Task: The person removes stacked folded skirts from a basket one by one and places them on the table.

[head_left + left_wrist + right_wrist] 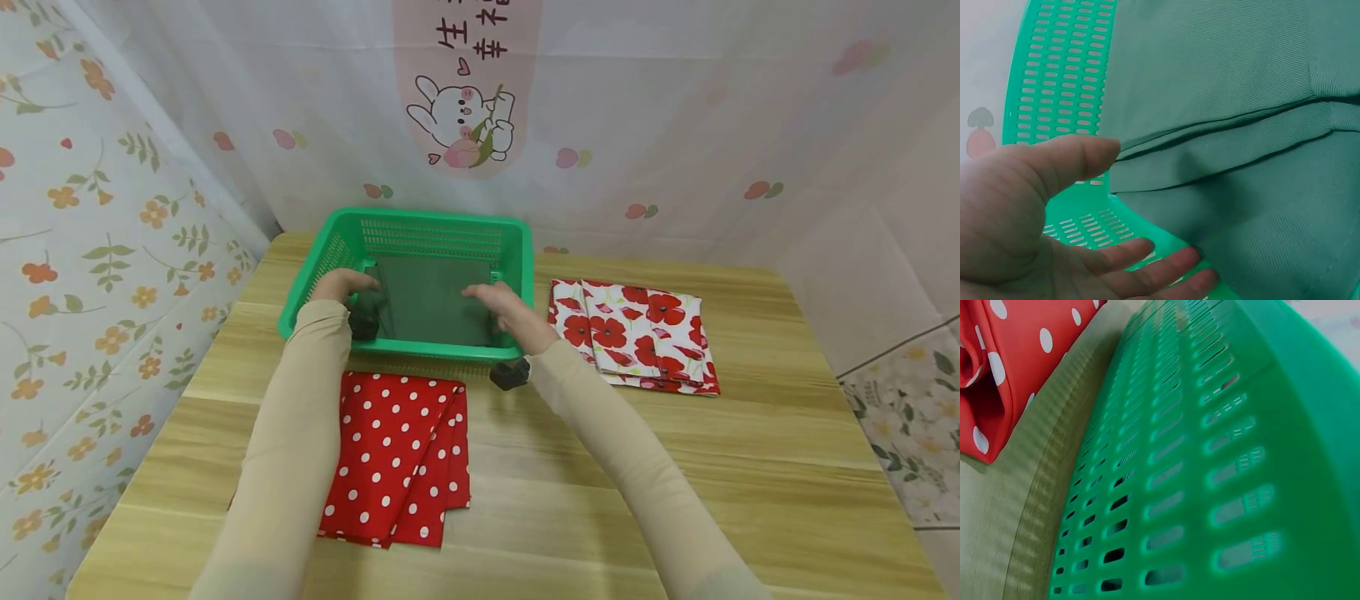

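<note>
A dark green folded cloth (438, 296) lies inside the green plastic basket (442, 351). My left hand (347, 285) reaches over the basket's left side. In the left wrist view, the thumb of that hand (1016, 212) points at the folded edge of the cloth (1210, 69), and its other fingers stretch out lower, beside the slotted wall. On the right, my right hand (513, 315) hovers over the basket's right end, fingers extended toward the cloth and holding nothing. The right wrist view shows only the basket's outer wall (1147, 456), with the hand out of sight.
A folded red cloth with white dots (382, 458) lies in front of the basket, partly behind the left sleeve. To the right is a folded white cloth with red poppies (637, 333). All stand on a wooden table (720, 467), with a printed curtain (637, 100) behind.
</note>
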Demonstrator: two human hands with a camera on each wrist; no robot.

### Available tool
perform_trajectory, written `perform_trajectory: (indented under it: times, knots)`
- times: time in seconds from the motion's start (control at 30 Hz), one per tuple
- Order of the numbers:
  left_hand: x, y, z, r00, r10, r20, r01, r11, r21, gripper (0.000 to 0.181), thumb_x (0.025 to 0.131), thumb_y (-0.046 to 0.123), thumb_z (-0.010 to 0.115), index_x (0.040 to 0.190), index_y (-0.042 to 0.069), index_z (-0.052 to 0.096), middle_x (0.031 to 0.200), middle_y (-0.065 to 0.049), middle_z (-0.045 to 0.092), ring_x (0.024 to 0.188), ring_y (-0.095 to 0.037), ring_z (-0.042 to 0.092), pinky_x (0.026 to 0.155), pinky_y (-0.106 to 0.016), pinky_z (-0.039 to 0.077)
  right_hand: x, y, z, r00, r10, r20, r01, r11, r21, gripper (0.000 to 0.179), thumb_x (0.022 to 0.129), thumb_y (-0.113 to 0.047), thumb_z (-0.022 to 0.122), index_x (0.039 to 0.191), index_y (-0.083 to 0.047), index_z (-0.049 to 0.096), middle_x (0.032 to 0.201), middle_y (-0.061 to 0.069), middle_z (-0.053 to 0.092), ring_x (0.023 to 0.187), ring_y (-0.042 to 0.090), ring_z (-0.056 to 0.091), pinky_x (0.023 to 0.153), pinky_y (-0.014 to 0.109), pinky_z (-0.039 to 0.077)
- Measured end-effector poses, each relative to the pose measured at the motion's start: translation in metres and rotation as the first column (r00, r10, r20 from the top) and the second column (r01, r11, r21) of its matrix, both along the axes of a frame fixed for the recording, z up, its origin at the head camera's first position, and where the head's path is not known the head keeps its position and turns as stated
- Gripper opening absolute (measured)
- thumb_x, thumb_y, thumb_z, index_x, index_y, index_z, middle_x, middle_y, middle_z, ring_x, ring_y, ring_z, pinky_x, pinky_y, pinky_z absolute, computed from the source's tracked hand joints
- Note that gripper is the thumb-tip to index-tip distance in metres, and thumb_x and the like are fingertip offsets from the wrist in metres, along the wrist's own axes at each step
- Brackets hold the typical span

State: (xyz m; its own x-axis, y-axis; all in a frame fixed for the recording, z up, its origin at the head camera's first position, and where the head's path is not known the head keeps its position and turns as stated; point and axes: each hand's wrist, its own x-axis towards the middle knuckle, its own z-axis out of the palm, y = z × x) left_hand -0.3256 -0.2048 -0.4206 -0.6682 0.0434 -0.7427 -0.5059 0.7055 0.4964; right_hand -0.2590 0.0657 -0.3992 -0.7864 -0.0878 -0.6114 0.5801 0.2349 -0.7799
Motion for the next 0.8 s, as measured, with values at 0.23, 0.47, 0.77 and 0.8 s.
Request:
perform_trajectory:
  times: [0.23, 0.47, 0.77, 0.8]
  knots:
    - [0.041, 0.02, 0.044, 0.998, 0.057, 0.007, -0.058, 0.996, 0.064, 0.075, 0.099, 0.03, 0.039, 0.145, -0.009, -0.005, 0.149, -0.032, 0.008, 0.136, -0.045, 0.018, 0.11, -0.048, 0.024, 0.0, 0.001, 0.0, 1.0, -0.018, -0.008, 0.018, 0.999, -0.032, 0.068, 0.092, -0.019, 0.056, 0.146, 0.0, 0.019, 0.15, 0.017, 0.024, 0.135, 0.036, 0.028, 0.105, 0.053, 0.03]
    - [0.036, 0.021, 0.035, 0.998, 0.042, 0.046, -0.046, 0.994, 0.102, 0.076, 0.098, 0.026, 0.04, 0.143, -0.011, -0.008, 0.15, -0.033, 0.001, 0.139, -0.044, 0.007, 0.112, -0.046, 0.015, 0.007, -0.001, 0.011, 0.999, 0.044, -0.013, -0.045, 0.995, -0.091, 0.04, 0.094, -0.008, 0.051, 0.131, 0.005, 0.041, 0.122, 0.019, 0.055, 0.112, 0.03, 0.054, 0.097, 0.044, 0.042]
    - [0.037, 0.017, 0.037, 0.994, 0.072, 0.088, -0.083, 0.987, 0.134, 0.069, 0.095, 0.019, 0.038, 0.143, -0.013, 0.001, 0.152, -0.028, 0.009, 0.139, -0.037, 0.015, 0.113, -0.042, 0.016, -0.047, 0.008, -0.079, 0.993, 0.047, -0.107, -0.06, 0.99, -0.126, 0.026, 0.081, -0.005, 0.066, 0.105, 0.001, 0.058, 0.093, 0.01, 0.062, 0.083, 0.021, 0.063, 0.076, 0.038, 0.053]
    - [0.037, 0.017, 0.038, 0.993, 0.08, 0.082, -0.091, 0.986, 0.141, 0.069, 0.094, 0.018, 0.039, 0.144, -0.013, 0.003, 0.151, -0.027, 0.012, 0.137, -0.036, 0.019, 0.112, -0.042, 0.018, -0.059, 0.01, -0.097, 0.993, 0.031, -0.118, -0.048, 0.989, -0.142, 0.031, 0.079, -0.005, 0.068, 0.107, 0.0, 0.058, 0.091, 0.009, 0.06, 0.08, 0.019, 0.063, 0.074, 0.037, 0.053]
